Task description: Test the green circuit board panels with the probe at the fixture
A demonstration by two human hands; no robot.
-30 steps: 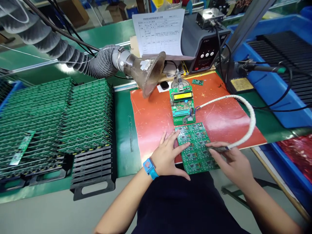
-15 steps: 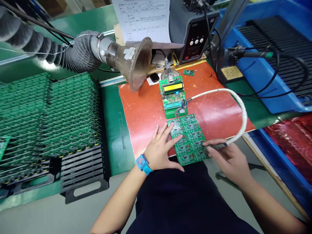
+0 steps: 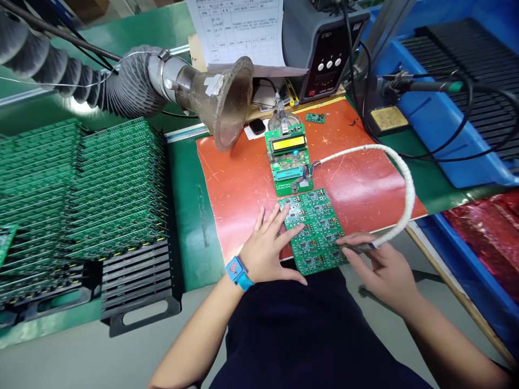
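Note:
A green circuit board panel (image 3: 314, 229) with rows of small parts lies at the front edge of the orange mat. My left hand (image 3: 270, 248), fingers spread, rests over its left side. My right hand (image 3: 383, 270) pinches a probe (image 3: 359, 247) at the panel's right edge; its tip is partly hidden by my fingers. From the probe a white sleeved cable (image 3: 407, 189) arcs back to a green programmer board (image 3: 287, 162) with a lit yellow display, just beyond the panel.
Racks of upright green boards (image 3: 113, 183) stand at left. A fume extractor funnel (image 3: 233, 105) hangs over the mat (image 3: 239, 183). Behind are a soldering station (image 3: 324, 54) and a small loose board (image 3: 315, 118). Blue bins (image 3: 440, 146) and a soldering iron (image 3: 430, 86) are at right.
My right hand and the probe have tilted very slightly at the panel's right edge, and the white cable has shifted a little. My left hand stays on the panel.

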